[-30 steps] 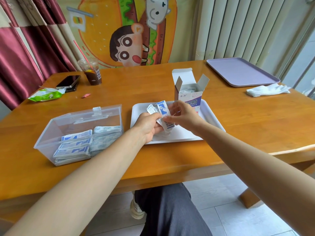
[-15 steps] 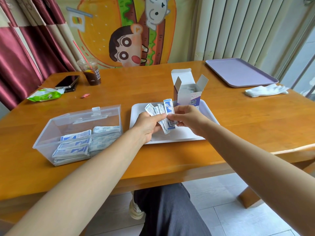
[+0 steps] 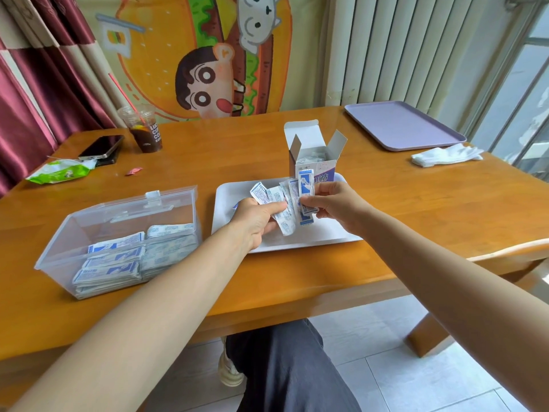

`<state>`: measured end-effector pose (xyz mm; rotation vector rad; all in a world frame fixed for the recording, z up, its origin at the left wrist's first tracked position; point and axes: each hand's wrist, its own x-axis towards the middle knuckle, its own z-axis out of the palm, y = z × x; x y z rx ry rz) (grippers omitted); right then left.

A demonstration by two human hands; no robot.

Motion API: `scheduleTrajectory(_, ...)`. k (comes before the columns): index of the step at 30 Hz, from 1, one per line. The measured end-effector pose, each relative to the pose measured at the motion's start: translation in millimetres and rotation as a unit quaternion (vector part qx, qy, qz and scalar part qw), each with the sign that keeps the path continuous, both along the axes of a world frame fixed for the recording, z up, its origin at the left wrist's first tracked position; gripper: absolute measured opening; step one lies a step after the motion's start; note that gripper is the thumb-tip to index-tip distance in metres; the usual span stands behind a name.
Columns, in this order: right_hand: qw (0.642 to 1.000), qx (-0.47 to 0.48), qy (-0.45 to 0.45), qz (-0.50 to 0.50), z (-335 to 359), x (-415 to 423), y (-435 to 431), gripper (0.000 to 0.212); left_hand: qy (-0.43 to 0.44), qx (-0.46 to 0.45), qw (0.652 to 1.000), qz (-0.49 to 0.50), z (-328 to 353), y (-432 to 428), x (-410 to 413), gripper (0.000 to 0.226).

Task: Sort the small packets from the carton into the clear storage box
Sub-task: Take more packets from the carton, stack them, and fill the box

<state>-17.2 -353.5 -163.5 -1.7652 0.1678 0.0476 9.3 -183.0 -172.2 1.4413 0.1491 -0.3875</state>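
Observation:
Above the white tray [image 3: 320, 236], my left hand [image 3: 255, 217] grips a fanned bunch of small white-and-blue packets [image 3: 280, 203]. My right hand [image 3: 332, 203] pinches one blue-fronted packet [image 3: 306, 185] held upright at the fan's right end. The open carton [image 3: 312, 162] stands at the tray's far edge with more packets inside it. The clear storage box [image 3: 124, 233] sits to the left on the table, lid up, with stacks of packets [image 3: 133, 257] lying in it.
A phone [image 3: 101, 147], an iced drink cup [image 3: 144, 129], a green wrapper [image 3: 59, 171] and a small red scrap [image 3: 133, 171] lie at the table's far left. A lilac tray [image 3: 404, 126] and white cloth [image 3: 445, 154] are at the far right.
The packets in my left hand have spread into a wider fan. My right hand has drawn one blue packet up and to the right out of the bunch.

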Motion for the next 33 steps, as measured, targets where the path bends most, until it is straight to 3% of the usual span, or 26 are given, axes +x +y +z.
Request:
scheduleTrajectory(8, 0.998, -0.051, 0.032, -0.001, -3.3, -10.1, -19.1, 0.023, -0.010, 0.062, 0.998, -0.020, -3.1, -17.2, -2.4, 0.017)
scheduleTrajectory(16, 0.982, -0.180, -0.001, -0.049, -10.7, -4.1, -21.1, 0.018, -0.030, 0.067, 0.997, -0.017, -2.0, -11.6, -2.2, 0.020)
scheduleTrajectory(19, 0.994, -0.093, -0.049, -0.042, -0.9, -6.6, -21.3, 0.025, -0.019, 0.042, 0.999, -0.027, -2.9, -10.6, -3.1, 0.016)
scheduleTrajectory(22, 0.998, 0.029, -0.033, 0.034, 8.6, -9.2, -17.4, 0.027, -0.021, 0.029, 0.999, -0.016, -3.3, -12.5, -4.5, 0.017)
scheduleTrajectory(25, 0.994, -0.036, 0.004, 0.104, 8.8, -9.7, -7.8, 0.018, -0.029, 0.019, 0.999, -0.023, -0.3, -15.2, -7.5, 0.021)
scheduleTrajectory(33, 0.996, -0.060, 0.007, 0.061, 7.5, -10.3, -3.4, 0.020, -0.003, -0.046, 0.997, -0.065, 5.7, -17.4, -12.8, 0.012)
